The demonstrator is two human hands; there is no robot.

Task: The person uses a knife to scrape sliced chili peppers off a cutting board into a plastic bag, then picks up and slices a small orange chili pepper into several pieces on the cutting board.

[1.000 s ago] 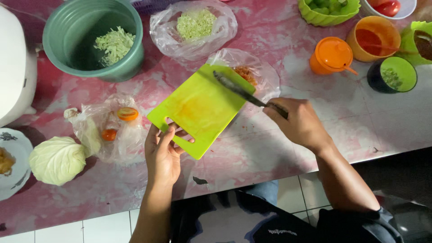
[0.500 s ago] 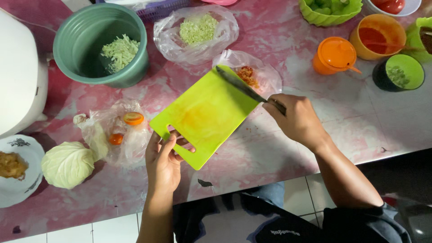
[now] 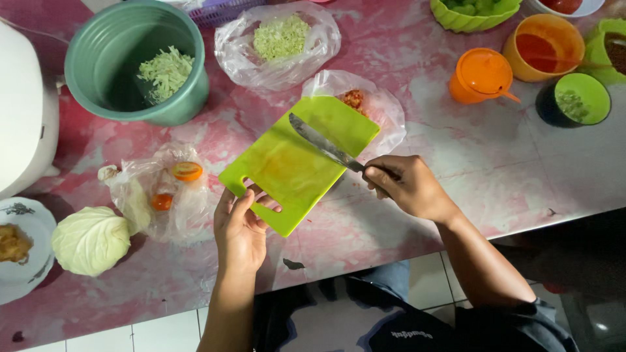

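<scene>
Left hand (image 3: 240,228) grips the lime-green cutting board (image 3: 297,160) at its handle end, fingers curled over the edge beside the handle slot; board held tilted, its far corner over a clear plastic bag (image 3: 381,107) that holds reddish-orange scraps. Right hand (image 3: 404,186) clenched around the handle of a knife (image 3: 326,145); blade lies flat across the upper face of the board, tip pointing toward the far left. Board sits mid-frame on the pink marbled surface (image 3: 456,169), between both hands. Left of the board: a crumpled clear bag with tomato pieces (image 3: 171,189), and beside it a pale cabbage half (image 3: 91,240). Far left edge: a white plate (image 3: 23,274) with browned food, and a white appliance body (image 3: 23,111). Beyond the board: a teal bucket (image 3: 124,98) containing shredded cabbage, and a second clear bag of shredded cabbage (image 3: 280,39). Right side: orange lidded cup (image 3: 481,75), orange bowl (image 3: 544,45) with red sauce, dark bowl with green inside (image 3: 577,99), green scalloped bowl (image 3: 473,16) at the top edge. Person's dark sleeve visible at the lower right
</scene>
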